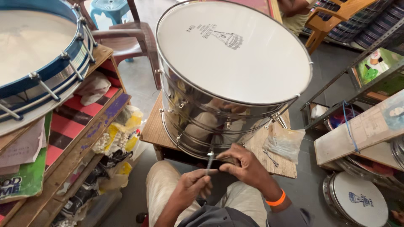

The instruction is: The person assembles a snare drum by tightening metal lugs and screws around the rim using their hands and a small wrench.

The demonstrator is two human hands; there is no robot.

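Observation:
A large shiny metal drum (pixel 198 113) with a white drumhead (pixel 235 54) stands on a low wooden table (pixel 153 130) in front of me. At the drum's near bottom edge my left hand (pixel 191 189) is closed on a thin metal tool (pixel 208 163) that points up at a lug on the shell. My right hand (pixel 246 166), with an orange wristband (pixel 276 199), pinches a small part beside the tool's tip, touching the drum's lower rim.
A blue-rimmed drum (pixel 42 63) rests on wooden shelves at the left. A spanner (pixel 269 156) and a plastic bag of small parts (pixel 286 143) lie on the table's right. A small drum (pixel 357 199) sits on the floor, metal racks stand right, chairs behind.

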